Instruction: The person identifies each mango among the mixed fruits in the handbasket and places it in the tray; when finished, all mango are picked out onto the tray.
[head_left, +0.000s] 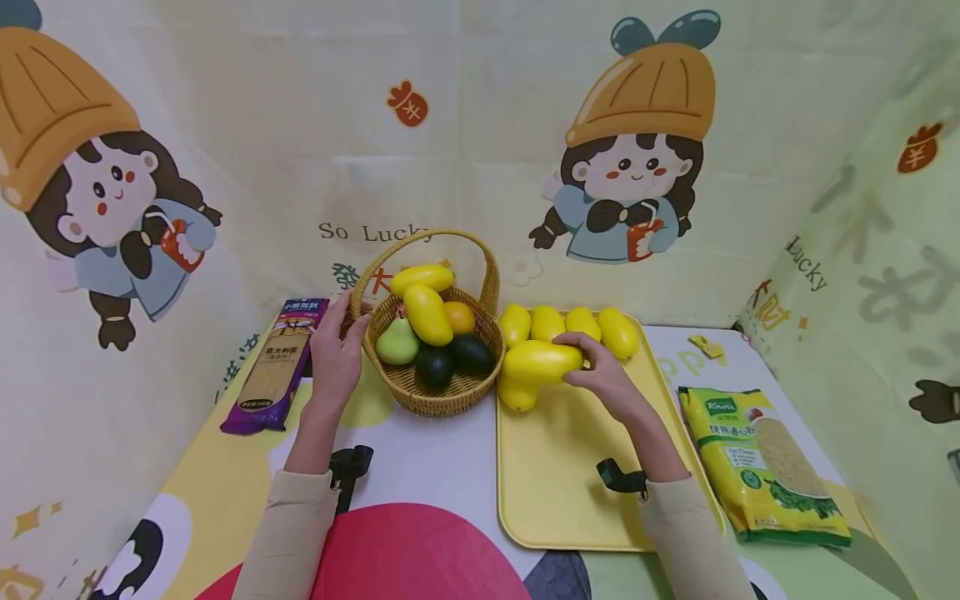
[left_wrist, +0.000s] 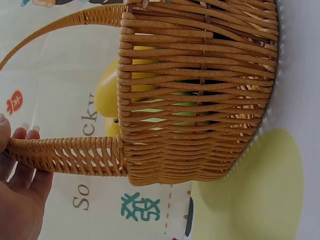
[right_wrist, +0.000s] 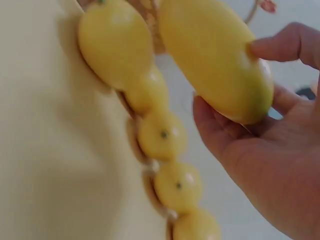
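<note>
My left hand (head_left: 337,354) grips the side of the handle (left_wrist: 65,156) of a woven wicker basket (head_left: 438,406), fingers curled round it in the left wrist view. Inside the basket are two yellow mangoes (head_left: 427,315), a green pear (head_left: 398,342), an orange (head_left: 460,317) and two dark avocados (head_left: 434,367). My right hand (head_left: 603,379) holds another yellow mango (head_left: 542,362) by one end, between thumb and fingers, over the tray's left edge. Several mangoes (head_left: 619,333) lie along the back of the yellow tray (head_left: 570,475), and one mango (head_left: 517,395) lies partly hidden below the held one.
A purple pack of pasta (head_left: 266,367) lies left of the basket. To the right of the tray are a yellow-green Knorr bag (head_left: 761,467) and a small yellow packet (head_left: 706,346). A printed cloth wall (head_left: 487,167) stands close behind.
</note>
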